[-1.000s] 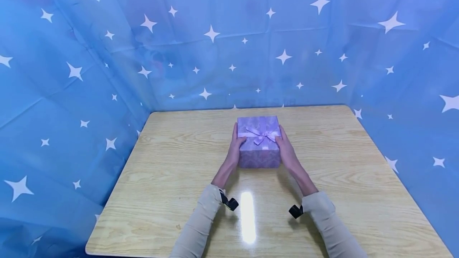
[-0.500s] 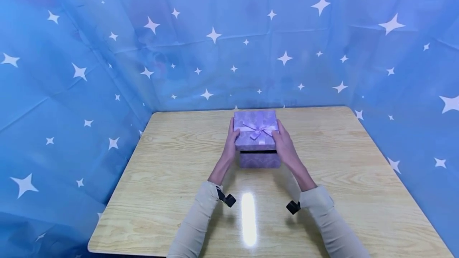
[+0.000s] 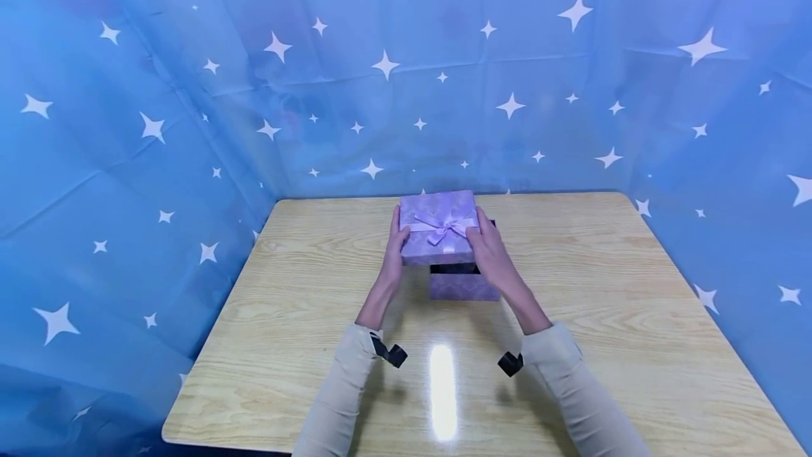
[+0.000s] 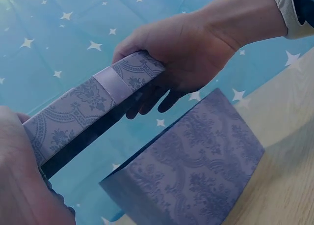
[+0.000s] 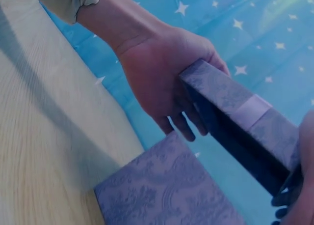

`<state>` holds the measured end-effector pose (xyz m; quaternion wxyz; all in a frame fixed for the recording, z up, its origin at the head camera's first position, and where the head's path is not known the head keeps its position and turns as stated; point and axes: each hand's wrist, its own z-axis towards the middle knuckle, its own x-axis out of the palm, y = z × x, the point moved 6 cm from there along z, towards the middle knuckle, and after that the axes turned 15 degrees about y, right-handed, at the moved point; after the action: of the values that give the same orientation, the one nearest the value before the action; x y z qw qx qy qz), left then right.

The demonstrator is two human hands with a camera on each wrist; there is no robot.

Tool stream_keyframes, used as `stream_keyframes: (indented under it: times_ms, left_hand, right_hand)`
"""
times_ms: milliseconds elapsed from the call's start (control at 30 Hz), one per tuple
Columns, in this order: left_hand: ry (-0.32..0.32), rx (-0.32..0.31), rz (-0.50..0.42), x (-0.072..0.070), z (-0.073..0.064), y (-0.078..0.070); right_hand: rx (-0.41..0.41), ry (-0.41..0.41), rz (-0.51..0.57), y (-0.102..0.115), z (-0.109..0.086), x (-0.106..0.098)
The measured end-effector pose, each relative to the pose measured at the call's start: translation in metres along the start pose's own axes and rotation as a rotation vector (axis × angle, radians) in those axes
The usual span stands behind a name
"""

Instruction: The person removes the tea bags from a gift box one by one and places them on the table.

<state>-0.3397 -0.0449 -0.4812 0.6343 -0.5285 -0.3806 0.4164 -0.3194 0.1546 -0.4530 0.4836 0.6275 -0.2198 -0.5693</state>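
Note:
Both hands hold a purple patterned gift box lid (image 3: 438, 245) by its sides, with a lilac ribbon bow (image 3: 442, 228) on top. My left hand (image 3: 395, 252) grips the lid's left side and my right hand (image 3: 491, 252) its right side, thumbs over the top edge. Below, the box base (image 3: 463, 288) stands on the table, its dark inside partly showing behind the lid. The left wrist view shows a gap between the lid (image 4: 88, 104) and the base (image 4: 191, 161); the lid's dark underside faces down. In the right wrist view the lid (image 5: 240, 104) is also above the base (image 5: 167, 185).
The wooden table (image 3: 304, 344) carries the base near its far middle. A blue curtain with white stars (image 3: 444, 55) hangs behind and along both sides. Black wrist cameras (image 3: 388, 355) sit at the cuffs.
A second ago the lid was down on the base between both hands. The hands have lifted it and shifted it left, and the base has come into view beneath.

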Motion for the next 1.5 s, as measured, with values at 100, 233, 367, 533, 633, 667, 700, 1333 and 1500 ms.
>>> stream_keyframes:
  times_ms: [100,233,367,533,633,667,700,1333,1500]
  left_hand:
    - [-0.010,-0.009,0.000,-0.008,-0.003,0.000]
    - [-0.032,-0.013,0.002,-0.020,-0.006,-0.001]
    - [-0.038,-0.024,0.011,-0.029,-0.008,-0.004]
    - [-0.032,-0.026,0.019,-0.042,-0.012,-0.007]
    - [-0.036,-0.018,0.013,-0.051,-0.016,-0.010]
    - [-0.037,-0.018,0.011,-0.055,-0.017,-0.011]
    - [-0.035,-0.019,0.010,-0.058,-0.018,-0.012]
    - [-0.019,-0.068,-0.040,-0.107,-0.053,-0.002]
    - [-0.028,-0.058,-0.025,-0.120,-0.055,-0.003]
  right_hand:
    - [-0.010,0.023,-0.007,0.005,0.005,0.006]
    - [-0.019,0.050,0.008,0.009,0.011,0.017]
    - [-0.029,0.049,0.026,0.012,0.015,0.025]
    - [-0.049,0.059,0.055,0.020,0.022,0.035]
    - [-0.032,0.083,0.078,0.025,0.025,0.043]
    - [-0.023,0.091,0.090,0.026,0.026,0.045]
    - [-0.016,0.097,0.097,0.028,0.028,0.048]
    - [-0.005,0.137,0.152,0.044,0.041,0.102]
    - [-0.036,0.156,0.189,0.048,0.046,0.114]
